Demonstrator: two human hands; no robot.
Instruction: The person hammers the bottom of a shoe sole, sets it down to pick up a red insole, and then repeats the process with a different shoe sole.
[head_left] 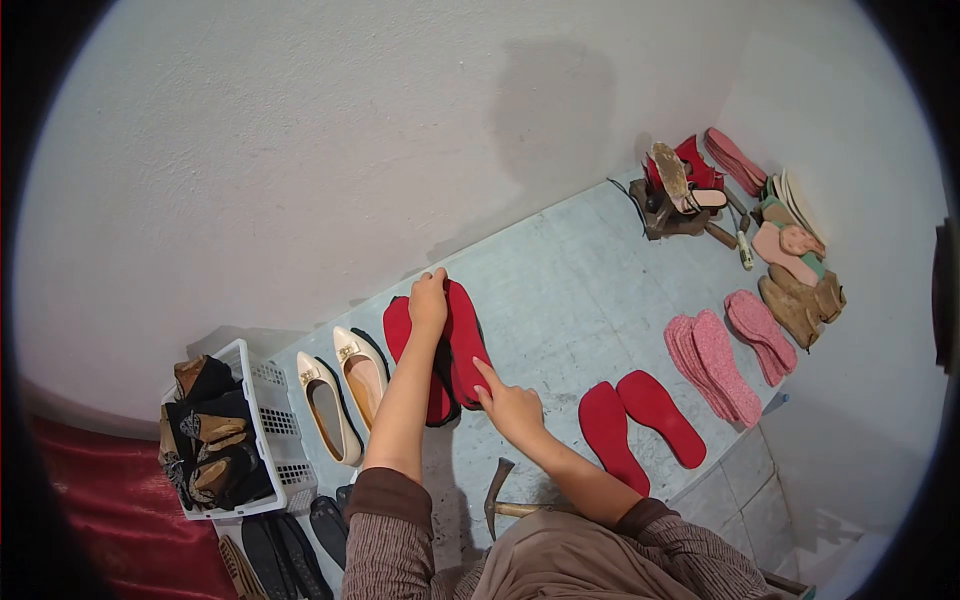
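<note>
My left hand (430, 302) is closed over the far end of a red insole (463, 335) that has a dark layer along its edge. At its near end, my right hand (512, 412) grips the same insole, index finger stretched along the top. A second red insole (397, 322) with a dark edge lies just left, partly hidden by my left forearm. To the right rest two loose red insoles, the nearer one (608, 430) beside the other one (660, 415). A hammer (500, 495) lies close to my body, its handle partly covered by my clothing.
Two cream flat shoes (335, 405) stand left, beside a white plastic basket (275, 420) of dark and brown pieces. Black soles (285, 555) lie at the near left. Pink insoles (712, 365) are stacked right. Tools and a sandal (710, 198) crowd the table's (560, 290) far end.
</note>
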